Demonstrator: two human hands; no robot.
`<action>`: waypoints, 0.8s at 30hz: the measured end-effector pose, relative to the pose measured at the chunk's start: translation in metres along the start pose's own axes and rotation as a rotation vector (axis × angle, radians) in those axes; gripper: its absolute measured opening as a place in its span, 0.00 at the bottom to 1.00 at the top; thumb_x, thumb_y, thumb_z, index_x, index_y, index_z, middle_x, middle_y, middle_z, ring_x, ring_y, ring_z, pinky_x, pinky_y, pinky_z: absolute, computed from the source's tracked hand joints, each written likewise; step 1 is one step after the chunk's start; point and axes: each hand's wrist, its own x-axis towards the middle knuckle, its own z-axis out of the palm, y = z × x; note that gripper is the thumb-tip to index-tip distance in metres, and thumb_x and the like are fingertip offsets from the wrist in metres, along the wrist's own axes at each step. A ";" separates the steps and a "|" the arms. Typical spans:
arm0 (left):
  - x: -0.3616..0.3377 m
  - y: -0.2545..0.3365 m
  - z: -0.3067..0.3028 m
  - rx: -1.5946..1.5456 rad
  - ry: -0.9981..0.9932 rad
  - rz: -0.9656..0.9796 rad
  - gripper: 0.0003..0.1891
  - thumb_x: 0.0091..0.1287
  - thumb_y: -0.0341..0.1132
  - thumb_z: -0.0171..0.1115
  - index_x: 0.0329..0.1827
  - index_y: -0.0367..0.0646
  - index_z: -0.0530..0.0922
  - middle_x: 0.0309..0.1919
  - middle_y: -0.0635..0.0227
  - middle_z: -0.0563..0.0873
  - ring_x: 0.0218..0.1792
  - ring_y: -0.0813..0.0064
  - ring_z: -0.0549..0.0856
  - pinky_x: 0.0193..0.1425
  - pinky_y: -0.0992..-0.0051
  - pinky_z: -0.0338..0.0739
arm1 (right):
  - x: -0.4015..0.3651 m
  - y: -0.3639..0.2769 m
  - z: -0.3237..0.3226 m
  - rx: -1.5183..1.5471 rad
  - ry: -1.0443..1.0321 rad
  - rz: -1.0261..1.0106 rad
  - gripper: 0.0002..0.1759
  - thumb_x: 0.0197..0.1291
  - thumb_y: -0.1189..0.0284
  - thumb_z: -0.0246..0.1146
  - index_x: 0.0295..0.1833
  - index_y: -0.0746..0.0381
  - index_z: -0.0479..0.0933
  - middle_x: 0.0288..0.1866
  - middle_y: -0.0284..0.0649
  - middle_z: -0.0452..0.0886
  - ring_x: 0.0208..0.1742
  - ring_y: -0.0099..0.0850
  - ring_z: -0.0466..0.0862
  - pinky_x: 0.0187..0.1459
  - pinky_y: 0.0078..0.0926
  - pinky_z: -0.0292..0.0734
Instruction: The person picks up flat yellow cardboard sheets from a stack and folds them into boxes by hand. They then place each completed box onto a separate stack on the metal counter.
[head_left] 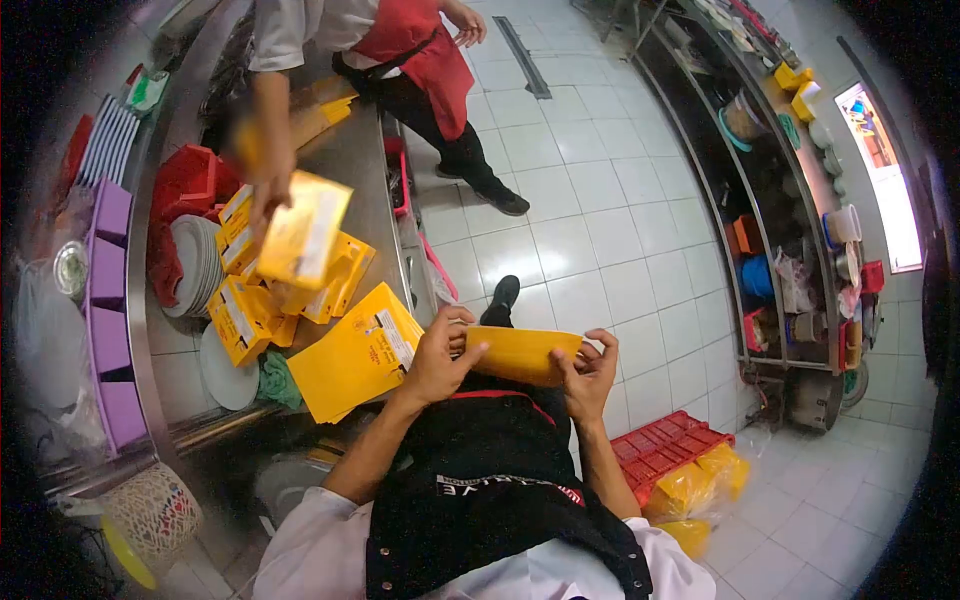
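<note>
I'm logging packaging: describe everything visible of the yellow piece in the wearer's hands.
The plain yellow, roughly rectangular piece of thin-looking cardboard shows no readable print. Its upper edge bows slightly; whether it is folded is unclear. It is held in the air, left hand at one end, right hand at the other, thumbs on its face.

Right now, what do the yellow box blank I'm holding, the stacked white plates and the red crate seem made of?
Yellow box blank: probably matte thin card, thin-edged and slightly bowed.
Stacked white plates: likely smooth glazed ceramic, though hard plastic could look similar.
Red crate: apparently moulded plastic, faintly glossy, judging by its uniform colour and ribbed lattice.
</note>
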 end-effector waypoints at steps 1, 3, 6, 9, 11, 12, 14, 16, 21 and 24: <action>-0.001 -0.015 0.007 -0.055 0.056 0.028 0.22 0.71 0.23 0.67 0.64 0.40 0.68 0.44 0.62 0.86 0.46 0.76 0.87 0.50 0.75 0.82 | -0.002 0.005 0.002 0.019 0.088 -0.051 0.14 0.65 0.81 0.72 0.46 0.63 0.72 0.43 0.40 0.85 0.39 0.23 0.87 0.42 0.18 0.81; -0.003 -0.037 0.022 -0.142 0.202 0.057 0.15 0.72 0.24 0.65 0.57 0.40 0.72 0.42 0.63 0.86 0.44 0.77 0.86 0.49 0.76 0.81 | -0.004 0.038 -0.015 -0.125 0.102 -0.091 0.13 0.61 0.80 0.74 0.44 0.64 0.75 0.44 0.42 0.86 0.40 0.24 0.87 0.40 0.21 0.82; -0.004 -0.032 0.022 0.261 0.200 0.109 0.08 0.72 0.24 0.64 0.51 0.39 0.76 0.42 0.66 0.85 0.44 0.78 0.86 0.50 0.75 0.81 | -0.001 0.039 -0.023 -0.396 -0.026 -0.126 0.16 0.60 0.81 0.75 0.50 0.65 0.78 0.47 0.41 0.85 0.45 0.26 0.87 0.47 0.25 0.83; 0.001 -0.024 0.021 0.266 0.114 0.179 0.15 0.67 0.24 0.68 0.55 0.40 0.80 0.46 0.61 0.87 0.49 0.66 0.88 0.55 0.68 0.82 | 0.004 0.014 -0.019 -0.573 -0.197 -0.263 0.21 0.58 0.82 0.76 0.56 0.65 0.80 0.50 0.39 0.85 0.51 0.28 0.87 0.54 0.27 0.83; 0.001 -0.020 0.021 0.315 0.060 0.194 0.20 0.65 0.25 0.70 0.60 0.40 0.79 0.47 0.59 0.87 0.53 0.63 0.88 0.59 0.68 0.81 | 0.004 0.013 -0.020 -0.584 -0.248 -0.279 0.23 0.56 0.83 0.76 0.58 0.66 0.80 0.51 0.39 0.85 0.53 0.29 0.86 0.57 0.28 0.81; -0.002 -0.015 0.018 0.362 0.034 0.172 0.22 0.64 0.26 0.72 0.62 0.40 0.79 0.48 0.58 0.87 0.55 0.63 0.87 0.63 0.68 0.80 | 0.002 0.018 -0.022 -0.558 -0.249 -0.228 0.23 0.56 0.83 0.76 0.58 0.66 0.80 0.51 0.39 0.85 0.54 0.30 0.85 0.59 0.28 0.81; -0.005 -0.006 0.017 0.440 0.000 0.184 0.26 0.63 0.28 0.74 0.66 0.41 0.78 0.48 0.56 0.87 0.55 0.61 0.87 0.62 0.67 0.80 | -0.001 0.023 -0.026 -0.509 -0.246 -0.133 0.24 0.55 0.84 0.76 0.58 0.67 0.80 0.52 0.40 0.86 0.56 0.31 0.85 0.60 0.29 0.80; -0.003 0.001 0.016 0.505 -0.017 0.256 0.30 0.61 0.31 0.76 0.68 0.44 0.78 0.48 0.54 0.87 0.49 0.55 0.88 0.52 0.61 0.82 | -0.001 0.016 -0.023 -0.460 -0.242 -0.051 0.25 0.55 0.84 0.76 0.59 0.68 0.80 0.52 0.41 0.86 0.56 0.32 0.85 0.61 0.30 0.80; -0.012 -0.008 0.016 0.578 0.018 0.231 0.26 0.57 0.36 0.80 0.61 0.48 0.86 0.35 0.60 0.81 0.35 0.61 0.84 0.39 0.64 0.80 | 0.002 0.017 -0.029 -0.480 -0.217 -0.056 0.22 0.52 0.80 0.79 0.55 0.62 0.87 0.47 0.42 0.86 0.48 0.32 0.86 0.54 0.27 0.81; -0.016 -0.015 0.017 0.582 0.072 0.195 0.20 0.55 0.38 0.81 0.51 0.48 0.91 0.31 0.66 0.76 0.32 0.64 0.80 0.37 0.66 0.77 | -0.001 0.033 -0.034 -0.597 -0.182 -0.134 0.19 0.50 0.75 0.81 0.50 0.58 0.90 0.47 0.41 0.84 0.46 0.32 0.82 0.49 0.28 0.80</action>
